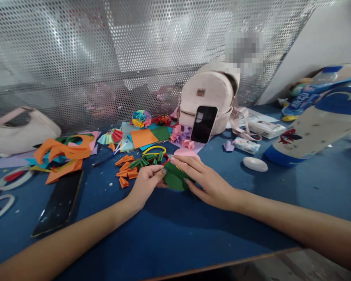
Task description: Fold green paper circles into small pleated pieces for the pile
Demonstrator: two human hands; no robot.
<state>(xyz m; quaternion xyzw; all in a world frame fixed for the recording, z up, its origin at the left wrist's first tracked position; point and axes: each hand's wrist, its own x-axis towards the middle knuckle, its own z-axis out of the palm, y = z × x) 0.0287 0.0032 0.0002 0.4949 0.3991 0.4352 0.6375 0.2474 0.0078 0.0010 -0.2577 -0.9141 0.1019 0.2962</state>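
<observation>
My left hand (148, 182) pinches the left edge of a dark green piece of paper (174, 179) with a curved edge, between thumb and bent fingers. Over its right side lies my right hand (207, 180), gripping it with the fingers stretched across the top and the thumb lower down. A pink paper piece (187, 153) shows just behind the right fingers. Beside my left hand are several folded orange paper pieces (124, 168) and rolled green paper pieces (146, 160). Yellow-handled scissors (154, 148) lie behind them, partly covered.
A dark phone (60, 203) lies at the left, near orange paper scraps (62, 150) and tape rolls (1, 198). Another phone (204, 124) leans on a pale backpack (206, 91). At the right stand a large bottle (312, 128), a white oval object (255, 164) and tissue packs (266, 128).
</observation>
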